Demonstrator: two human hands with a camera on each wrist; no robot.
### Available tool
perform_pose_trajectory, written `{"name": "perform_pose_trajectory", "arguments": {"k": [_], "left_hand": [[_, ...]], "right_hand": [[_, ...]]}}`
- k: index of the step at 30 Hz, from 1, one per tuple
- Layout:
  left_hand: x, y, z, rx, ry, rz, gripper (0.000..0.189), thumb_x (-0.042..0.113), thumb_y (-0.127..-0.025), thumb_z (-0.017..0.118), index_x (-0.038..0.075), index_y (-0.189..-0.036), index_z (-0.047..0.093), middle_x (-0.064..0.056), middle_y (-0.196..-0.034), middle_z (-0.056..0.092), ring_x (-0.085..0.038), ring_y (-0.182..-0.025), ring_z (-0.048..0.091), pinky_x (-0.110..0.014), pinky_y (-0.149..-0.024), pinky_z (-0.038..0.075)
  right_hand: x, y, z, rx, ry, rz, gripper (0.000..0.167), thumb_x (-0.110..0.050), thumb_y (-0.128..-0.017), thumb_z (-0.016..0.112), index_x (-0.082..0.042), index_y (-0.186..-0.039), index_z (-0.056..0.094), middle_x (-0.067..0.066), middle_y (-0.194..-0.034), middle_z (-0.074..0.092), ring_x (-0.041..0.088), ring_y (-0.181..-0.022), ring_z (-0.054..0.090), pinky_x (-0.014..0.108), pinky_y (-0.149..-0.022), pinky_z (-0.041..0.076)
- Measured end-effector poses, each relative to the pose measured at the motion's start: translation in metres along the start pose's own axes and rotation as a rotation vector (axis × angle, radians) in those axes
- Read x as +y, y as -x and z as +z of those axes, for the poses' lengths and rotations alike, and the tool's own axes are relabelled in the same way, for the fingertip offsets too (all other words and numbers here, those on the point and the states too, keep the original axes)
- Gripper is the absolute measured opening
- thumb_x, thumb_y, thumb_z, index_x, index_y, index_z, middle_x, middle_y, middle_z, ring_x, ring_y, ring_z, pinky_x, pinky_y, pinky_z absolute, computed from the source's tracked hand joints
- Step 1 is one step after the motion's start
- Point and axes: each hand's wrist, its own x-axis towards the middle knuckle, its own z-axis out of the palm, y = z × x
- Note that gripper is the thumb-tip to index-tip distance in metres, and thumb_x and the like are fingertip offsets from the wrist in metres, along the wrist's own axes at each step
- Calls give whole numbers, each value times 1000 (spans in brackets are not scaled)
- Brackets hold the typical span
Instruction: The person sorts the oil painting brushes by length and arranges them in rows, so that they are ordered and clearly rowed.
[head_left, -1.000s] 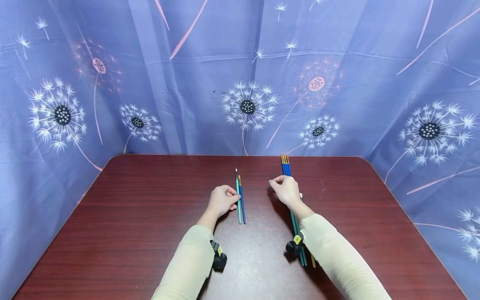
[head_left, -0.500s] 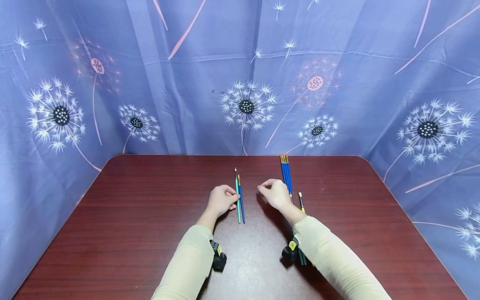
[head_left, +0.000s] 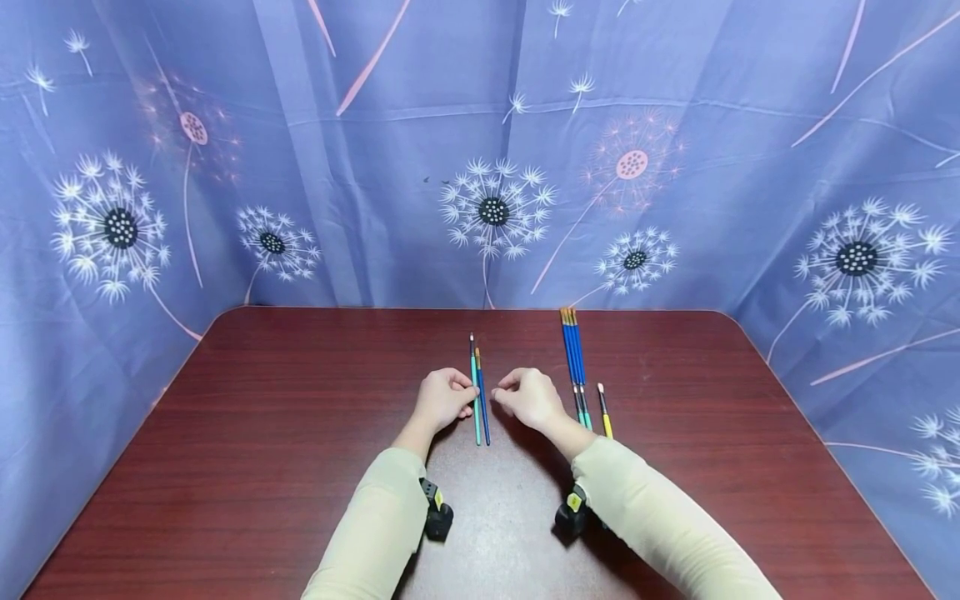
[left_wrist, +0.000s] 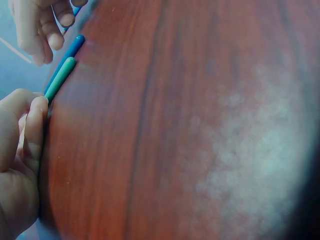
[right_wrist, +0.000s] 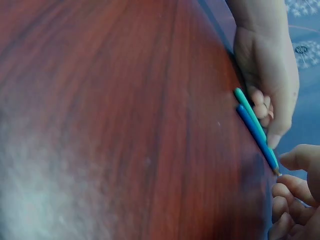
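In the middle of the table, a green-handled paintbrush (head_left: 477, 423) and a blue paintbrush (head_left: 484, 412) lie side by side, bristles pointing away from me. My left hand (head_left: 444, 397) pinches the green one around its middle, thumb and finger meeting at the handle (left_wrist: 61, 77). To the right of the pair, my right hand (head_left: 532, 398) hovers near the blue brush (right_wrist: 257, 134). Its thumb and index finger stand apart with nothing between them, and the other fingers are loosely bent.
Several blue paintbrushes (head_left: 573, 350) lie in a row at the back right. Closer in are green-handled brushes (head_left: 582, 410) and a yellow-handled brush (head_left: 604, 417), partly hidden by my right forearm. A dandelion-print curtain (head_left: 375, 183) hangs behind the table (head_left: 262, 433).
My right hand has moved left from beside the row of blue brushes to the middle pair, uncovering more of the row. The left hand has stayed in place on the green brush.
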Motion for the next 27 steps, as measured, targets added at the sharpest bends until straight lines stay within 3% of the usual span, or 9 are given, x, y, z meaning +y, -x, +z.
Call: {"name": "perform_pose_trajectory", "arguments": {"k": [6,13,27], "left_hand": [[0,-1,1,-4,26,8,7,3,-83,66,-2,-83,61,-3,-61,61,-6,-41,55,-21,-43,51],[2,1,1,-8,44,9,6,1,-83,65,-3,-84,61,-4,-62,61,-6,-41,55,-20,-43,51],[1,2,-1,13,-18,18,8,7,-83,68,1,-83,62,-3,-63,62,-6,-43,56,-22,-45,53]], "right_hand": [[-7,4,6,-37,64,10,20,-31,-81,71,-13,-91,70,-4,-76,67,8,-66,59,28,-60,50],[-13,3,10,-42,144,28,22,-32,-80,71,-15,-94,69,-4,-78,66,10,-68,60,29,-57,49],[-5,0,3,3,245,70,20,-26,-83,68,-17,-101,71,-1,-90,71,17,-72,64,33,-54,50]]}}
